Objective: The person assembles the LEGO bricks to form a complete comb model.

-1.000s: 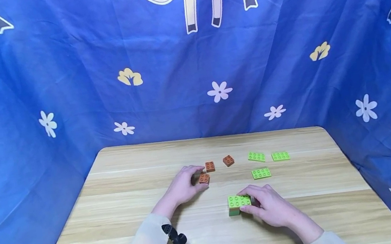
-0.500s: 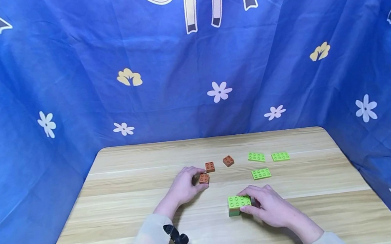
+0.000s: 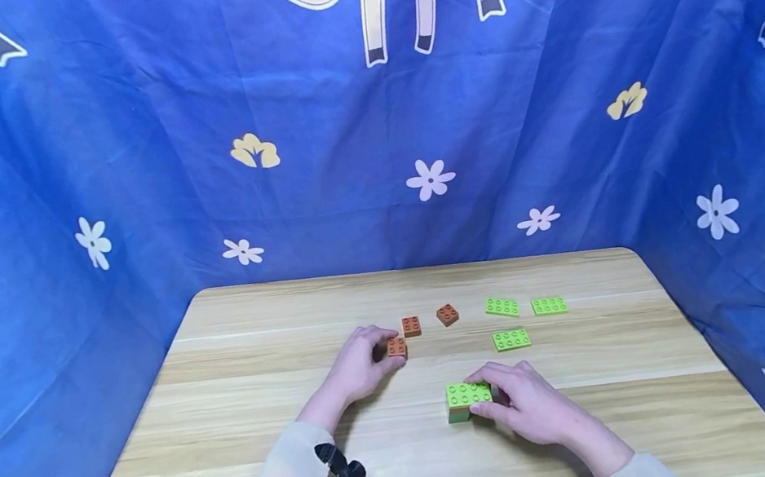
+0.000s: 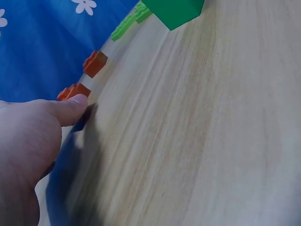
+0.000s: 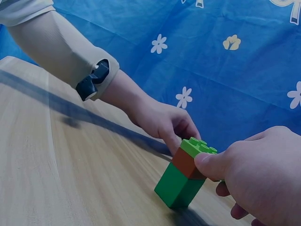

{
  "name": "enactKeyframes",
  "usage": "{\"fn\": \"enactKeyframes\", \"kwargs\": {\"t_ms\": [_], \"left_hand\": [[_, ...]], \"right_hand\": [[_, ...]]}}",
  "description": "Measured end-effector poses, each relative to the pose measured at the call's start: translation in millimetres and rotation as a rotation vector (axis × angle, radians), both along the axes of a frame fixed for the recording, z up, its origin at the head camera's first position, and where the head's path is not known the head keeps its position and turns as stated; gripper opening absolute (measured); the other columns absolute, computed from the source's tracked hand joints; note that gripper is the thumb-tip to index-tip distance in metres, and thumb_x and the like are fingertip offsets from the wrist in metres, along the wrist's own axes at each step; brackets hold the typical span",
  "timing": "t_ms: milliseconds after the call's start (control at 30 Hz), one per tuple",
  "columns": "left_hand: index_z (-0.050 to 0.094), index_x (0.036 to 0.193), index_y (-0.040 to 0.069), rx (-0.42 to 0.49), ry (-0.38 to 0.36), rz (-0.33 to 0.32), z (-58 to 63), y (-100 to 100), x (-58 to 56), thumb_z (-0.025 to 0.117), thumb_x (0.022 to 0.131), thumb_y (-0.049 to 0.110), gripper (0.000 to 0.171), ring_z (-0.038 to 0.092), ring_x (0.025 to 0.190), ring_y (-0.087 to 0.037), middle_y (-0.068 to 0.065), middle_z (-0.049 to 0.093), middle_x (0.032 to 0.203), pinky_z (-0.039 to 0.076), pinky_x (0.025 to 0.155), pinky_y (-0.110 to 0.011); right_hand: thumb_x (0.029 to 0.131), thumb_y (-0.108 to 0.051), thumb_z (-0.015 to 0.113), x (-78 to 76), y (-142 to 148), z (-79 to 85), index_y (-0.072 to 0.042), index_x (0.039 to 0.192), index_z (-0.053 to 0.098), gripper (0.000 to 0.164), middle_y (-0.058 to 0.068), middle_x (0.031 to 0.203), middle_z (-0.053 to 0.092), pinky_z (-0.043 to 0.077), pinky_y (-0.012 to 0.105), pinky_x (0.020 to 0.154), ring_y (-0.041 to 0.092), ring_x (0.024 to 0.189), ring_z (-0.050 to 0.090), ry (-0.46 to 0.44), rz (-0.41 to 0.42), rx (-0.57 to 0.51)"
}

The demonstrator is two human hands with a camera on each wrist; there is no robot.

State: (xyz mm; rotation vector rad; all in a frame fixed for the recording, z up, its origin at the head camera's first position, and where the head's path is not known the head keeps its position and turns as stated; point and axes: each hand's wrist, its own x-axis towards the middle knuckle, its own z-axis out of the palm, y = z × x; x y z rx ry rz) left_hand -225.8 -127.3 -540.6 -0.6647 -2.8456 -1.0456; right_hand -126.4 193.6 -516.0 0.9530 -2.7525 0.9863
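My left hand [image 3: 353, 368] pinches a small brown-orange toy building brick [image 3: 396, 348] with four studs low over the table, thumb on the near side and fingers on the far side. In the left wrist view the thumb covers much of that spot. My right hand [image 3: 526, 402] grips the right end of a small upright stack. The right wrist view shows its layers: a lime plate [image 5: 191, 149] on top, a brown-orange brick [image 5: 186, 165] in the middle and a green brick [image 5: 178, 186] at the bottom.
Close behind the left hand lies another brown-orange brick [image 3: 411, 326], with a third brown-orange brick [image 3: 447, 314] to its right. Three loose lime plates, one of them the nearest lime plate [image 3: 511, 339], lie farther right. A blue patterned curtain [image 3: 350, 218] surrounds the wooden table [image 3: 244, 358].
The brown-orange brick in my left hand has turned a little and shifted slightly left. My right hand and the stack stay where they were.
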Motion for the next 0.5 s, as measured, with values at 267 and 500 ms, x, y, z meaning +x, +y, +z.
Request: {"fn": "enactKeyframes", "kwargs": {"t_ms": [267, 500], "left_hand": [[0.068, 0.132, 0.014, 0.057, 0.008, 0.011, 11.5, 1, 10.5, 0.082, 0.095, 0.029, 0.043, 0.058, 0.121, -0.023, 0.001, 0.068, 0.124, 0.046, 0.109, -0.047], [0.064, 0.138, 0.013, 0.136, -0.068, -0.02, 29.3, 9, 27.8, 0.08, 0.096, 0.029, 0.048, 0.065, 0.116, -0.027, -0.002, 0.069, 0.123, 0.049, 0.106, -0.053]], "right_hand": [[0.102, -0.04, 0.072, 0.2, 0, -0.2, -0.031, 0.128, 0.071, 0.027, -0.028, 0.1, 0.062, 0.038, 0.032, 0.078, -0.005, 0.066, 0.046, 0.012, 0.004, -0.007], [0.103, -0.043, 0.07, 0.8, 1, 0.1, -0.033, 0.129, 0.07, 0.028, -0.028, 0.1, 0.061, 0.036, 0.033, 0.079, -0.002, 0.071, 0.047, -0.021, -0.014, 0.004]]}}
